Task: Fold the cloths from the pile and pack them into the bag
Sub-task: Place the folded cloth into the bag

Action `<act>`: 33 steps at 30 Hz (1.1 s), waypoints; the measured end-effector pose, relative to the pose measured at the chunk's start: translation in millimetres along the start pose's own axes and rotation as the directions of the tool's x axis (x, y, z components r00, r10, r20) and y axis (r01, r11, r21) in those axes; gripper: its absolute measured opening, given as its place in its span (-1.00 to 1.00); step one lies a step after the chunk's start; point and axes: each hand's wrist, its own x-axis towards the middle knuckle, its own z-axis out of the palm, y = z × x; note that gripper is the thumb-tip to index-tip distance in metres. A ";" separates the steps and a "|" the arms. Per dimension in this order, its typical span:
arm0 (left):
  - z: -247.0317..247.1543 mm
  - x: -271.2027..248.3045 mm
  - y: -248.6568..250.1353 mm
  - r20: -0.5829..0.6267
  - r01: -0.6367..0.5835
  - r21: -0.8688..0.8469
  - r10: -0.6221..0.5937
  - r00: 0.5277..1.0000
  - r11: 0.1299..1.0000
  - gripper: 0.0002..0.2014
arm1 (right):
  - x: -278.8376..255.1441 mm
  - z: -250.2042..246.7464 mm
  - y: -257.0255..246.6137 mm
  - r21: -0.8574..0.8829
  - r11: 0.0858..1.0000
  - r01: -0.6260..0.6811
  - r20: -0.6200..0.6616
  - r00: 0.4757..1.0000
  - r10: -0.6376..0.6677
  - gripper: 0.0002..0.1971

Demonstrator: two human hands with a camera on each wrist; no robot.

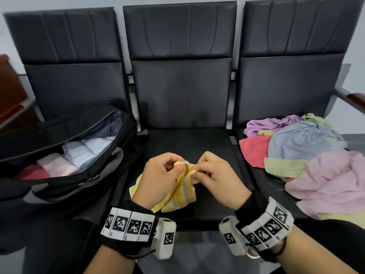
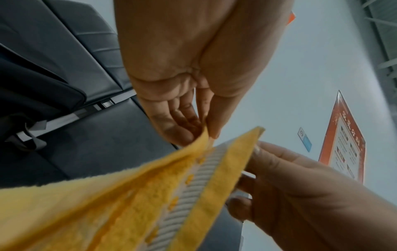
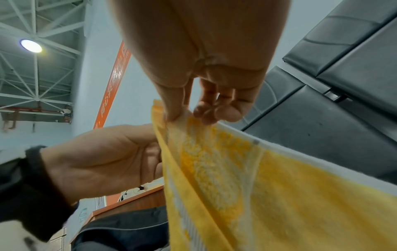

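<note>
Head view, step: Judging by the grip, this is the start of a fold; the yellow cloth [image 1: 177,191] is being sorted out by its edge before any crease is laid.
Head view, left hand: The left hand [image 1: 160,176] pinches the top hem of the cloth between thumb and fingertips, just beside the other hand.
Head view, right hand: The right hand [image 1: 216,175] pinches the same hem, a little to its own inner side, so the two grips almost meet.
Head view, cloth place: It hangs bunched below both hands and rests on the middle seat [image 1: 189,139] under them.
Head view, surroundings: The open black bag [image 1: 65,182] lies off to the left hand's outer side with folded cloths [image 1: 79,155] in a row inside it; the loose pile [image 1: 308,155] lies off to the right hand's outer side (plenty left, so the task looks well short of done).
Left wrist view, grip: Thumb and fingers [image 2: 178,135] close on the fuzzy yellow edge, while the right hand opposite holds the other layer of the hem.
Left wrist view, cloth look: Terry yellow with a ribbed white band [image 2: 193,185] running along near the hem.
Right wrist view, grip: The fingertips [image 3: 174,112] nip a corner of the hem at its top; the left hand sits just behind the fabric.
Right wrist view, cloth look: Soft looped pile, paler patches in the yellow, a white border along the far edge.
Next move: Probably draw the hands apart along the hem to spread the cloth flat, which calls for keeping both pinches on corners.
</note>
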 end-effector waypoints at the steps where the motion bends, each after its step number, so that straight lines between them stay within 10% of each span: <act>1: 0.6 -1.1 0.8 0.007 -0.003 -0.007 0.003 1.000 1.000 -0.86 | 0.7 1.3 -1.0 -0.019 1.000 0.005 -0.015 1.000 -0.005 -0.94; 20: -5.7 -10.4 12.0 0.159 -0.188 0.145 0.165 0.973 0.971 -0.85 | 5.0 10.7 -7.3 -0.216 0.973 -0.080 0.006 0.996 0.084 -0.88; 28: -10.4 -8.0 8.6 0.039 -0.235 0.211 0.232 0.972 0.949 -0.81 | 2.6 12.6 14.5 -0.109 0.990 -0.090 0.184 0.977 0.109 -0.89; 33: -27.0 -3.1 15.0 -0.195 -0.206 0.110 0.225 0.955 0.972 -0.75 | -14.0 17.0 67.9 -0.354 0.916 -0.189 0.274 0.915 0.295 -0.77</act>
